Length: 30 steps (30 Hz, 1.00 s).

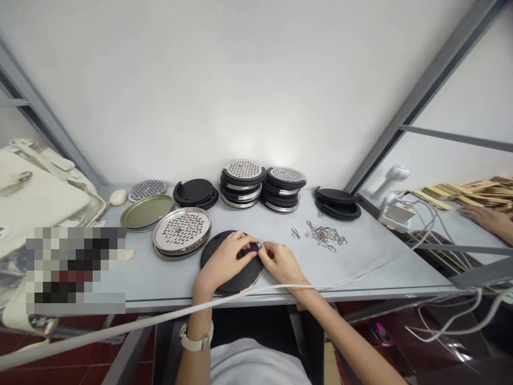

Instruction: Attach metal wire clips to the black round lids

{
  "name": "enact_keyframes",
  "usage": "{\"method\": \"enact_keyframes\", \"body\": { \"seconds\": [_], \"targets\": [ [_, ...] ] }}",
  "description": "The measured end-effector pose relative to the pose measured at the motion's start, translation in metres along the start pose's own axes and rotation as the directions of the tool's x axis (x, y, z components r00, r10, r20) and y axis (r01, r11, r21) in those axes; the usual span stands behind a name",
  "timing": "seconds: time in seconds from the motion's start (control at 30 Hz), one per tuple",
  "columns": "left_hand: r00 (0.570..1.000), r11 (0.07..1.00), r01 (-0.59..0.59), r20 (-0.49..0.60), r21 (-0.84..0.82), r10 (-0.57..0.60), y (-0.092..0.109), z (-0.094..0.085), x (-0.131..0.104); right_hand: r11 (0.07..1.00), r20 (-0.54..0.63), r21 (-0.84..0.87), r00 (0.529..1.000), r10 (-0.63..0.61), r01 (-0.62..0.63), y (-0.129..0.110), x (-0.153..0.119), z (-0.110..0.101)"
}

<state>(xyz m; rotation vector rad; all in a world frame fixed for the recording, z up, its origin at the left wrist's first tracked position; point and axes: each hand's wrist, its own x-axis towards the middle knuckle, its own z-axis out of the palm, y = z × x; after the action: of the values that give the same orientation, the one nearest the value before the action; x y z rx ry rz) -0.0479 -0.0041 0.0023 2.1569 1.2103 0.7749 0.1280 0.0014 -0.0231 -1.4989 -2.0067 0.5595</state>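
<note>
A round black disc (241, 279) with a shiny strip along its lower right edge lies near the table's front edge. My left hand (229, 258) rests over it, thumb and fingers curled together at its right side. Pinched in the fingertips of my right hand (279, 261) is a small metal clip (259, 245), right at the disc's rim. The fingers partly cover both the clip and the rim. To the right lies a loose pile of metal clips (325, 234), with a single one apart from it. Just left of the disc sits a silver perforated plate (182, 231).
Two stacks of black and silver discs (241, 187) stand along the wall. More black discs (339, 203) lie at the back right. A gold-coloured lid (147, 212) is on the left. A white cable (160, 319) crosses in front. Another person's hand (487, 218) is at far right.
</note>
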Motion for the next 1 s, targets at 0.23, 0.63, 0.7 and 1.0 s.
{"method": "enact_keyframes", "body": {
  "seconds": [0.23, 0.63, 0.7, 1.0],
  "targets": [
    [1.0, 1.0, 0.002, -0.005, -0.03, -0.002, -0.0018, 0.0002, 0.0001, 1.0, -0.001, 0.015, 1.0, -0.012, 0.012, 0.0, -0.0008, 0.0001],
    [1.0, 1.0, -0.009, -0.001, -0.006, 0.009, 0.0015, -0.0014, -0.001, 1.0, 0.003, 0.01, 1.0, -0.01, 0.01, -0.0008, -0.001, -0.0001],
    [1.0, 1.0, -0.017, -0.001, -0.007, 0.017, 0.0014, -0.0013, -0.001, 1.0, 0.003, 0.004, 1.0, -0.013, 0.013, -0.0007, -0.0007, -0.0003],
    [1.0, 1.0, -0.021, 0.001, -0.009, 0.021, -0.0002, -0.0003, -0.0008, 1.0, 0.003, 0.001, 1.0, -0.017, 0.017, -0.0014, -0.0015, -0.0006]
  ]
}}
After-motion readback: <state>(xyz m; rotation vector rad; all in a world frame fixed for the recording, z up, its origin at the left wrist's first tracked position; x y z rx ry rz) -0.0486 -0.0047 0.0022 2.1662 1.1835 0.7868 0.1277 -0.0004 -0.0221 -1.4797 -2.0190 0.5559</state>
